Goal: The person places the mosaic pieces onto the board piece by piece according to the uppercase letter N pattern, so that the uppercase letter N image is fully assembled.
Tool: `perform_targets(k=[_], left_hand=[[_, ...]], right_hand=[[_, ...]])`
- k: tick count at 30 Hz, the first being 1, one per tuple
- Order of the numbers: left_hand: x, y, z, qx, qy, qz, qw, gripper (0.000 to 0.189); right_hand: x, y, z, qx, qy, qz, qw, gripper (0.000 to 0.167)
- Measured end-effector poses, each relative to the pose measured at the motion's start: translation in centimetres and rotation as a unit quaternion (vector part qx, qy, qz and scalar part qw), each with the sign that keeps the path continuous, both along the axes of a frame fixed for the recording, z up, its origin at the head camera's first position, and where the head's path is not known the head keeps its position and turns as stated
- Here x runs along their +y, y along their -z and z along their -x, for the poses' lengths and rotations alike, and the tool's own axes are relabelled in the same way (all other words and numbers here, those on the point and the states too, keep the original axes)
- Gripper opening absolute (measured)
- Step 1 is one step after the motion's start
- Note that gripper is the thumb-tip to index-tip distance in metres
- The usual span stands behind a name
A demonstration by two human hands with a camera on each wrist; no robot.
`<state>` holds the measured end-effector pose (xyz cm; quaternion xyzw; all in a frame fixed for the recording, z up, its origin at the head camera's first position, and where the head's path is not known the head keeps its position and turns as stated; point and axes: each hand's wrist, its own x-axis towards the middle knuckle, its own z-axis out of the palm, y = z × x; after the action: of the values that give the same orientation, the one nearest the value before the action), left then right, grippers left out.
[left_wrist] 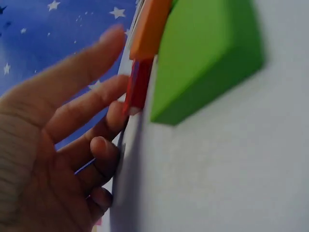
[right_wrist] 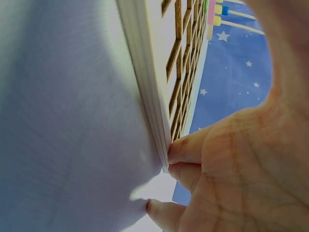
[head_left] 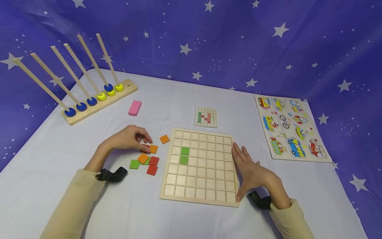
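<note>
My left hand reaches over loose square tiles left of the board, its fingers bent. In the left wrist view its fingertips are right at a red tile, and the thumb stands apart; in the head view the hand partly hides that tile. Beside it lie an orange tile and a green tile. My right hand rests with spread fingers along the right edge of the wooden grid board, thumb at its near corner. Two green tiles sit in the board's cells, one above the other.
Behind the board lies a small pattern card. A pink block lies farther left, before a wooden bead rack with upright rods. A vehicle puzzle board lies at the right. Another orange tile lies near the board's left edge.
</note>
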<state>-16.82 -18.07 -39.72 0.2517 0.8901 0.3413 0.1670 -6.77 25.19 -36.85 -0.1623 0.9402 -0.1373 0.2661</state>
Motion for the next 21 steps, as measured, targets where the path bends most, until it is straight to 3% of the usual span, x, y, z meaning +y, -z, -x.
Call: perform_targets(k=[3, 7, 14, 21], left_hand=[[0.2, -0.3, -0.8, -0.015, 0.040, 0.020, 0.9989, 0.039], [0.7, -0.8, -1.5, -0.019, 0.061, 0.042, 0.9970, 0.046], [0.9, -1.5, -1.5, -0.023, 0.037, 0.052, 0.9977, 0.030], [1.5, -2.7, -2.4, -0.033, 0.054, 0.138, 0.9884, 0.031]], right_hand=[[0.0, 0.0, 0.0, 0.002, 0.001, -0.001, 1.0000, 0.162], [0.0, 0.1, 0.0, 0.004, 0.003, -0.005, 1.0000, 0.162], [0.0, 0.0, -0.1, 0.001, 0.002, 0.003, 1.0000, 0.161], [0.0, -0.2, -0.1, 0.000, 0.003, 0.005, 1.0000, 0.161]])
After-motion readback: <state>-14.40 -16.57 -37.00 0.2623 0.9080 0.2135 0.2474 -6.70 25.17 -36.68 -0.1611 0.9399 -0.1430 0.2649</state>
